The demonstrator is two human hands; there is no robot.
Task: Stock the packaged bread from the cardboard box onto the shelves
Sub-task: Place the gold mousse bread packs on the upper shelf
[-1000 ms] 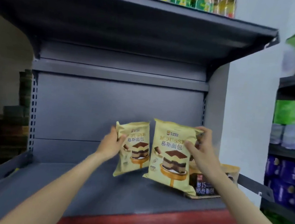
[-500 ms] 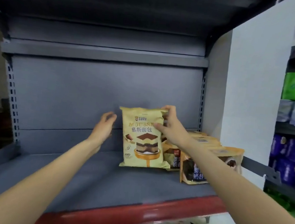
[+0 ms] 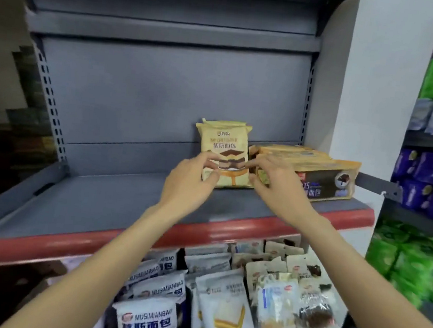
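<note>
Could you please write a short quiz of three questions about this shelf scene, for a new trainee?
1. True or false: the yellow mousse bread packet stands upright on the grey shelf.
2. Which lies right of that packet? A) dark-labelled bread packs B) bottles C) cans
3. Fill in: the left hand and the right hand are both at the packet's ____ face.

Key: 1 true; 2 A; 3 front
</note>
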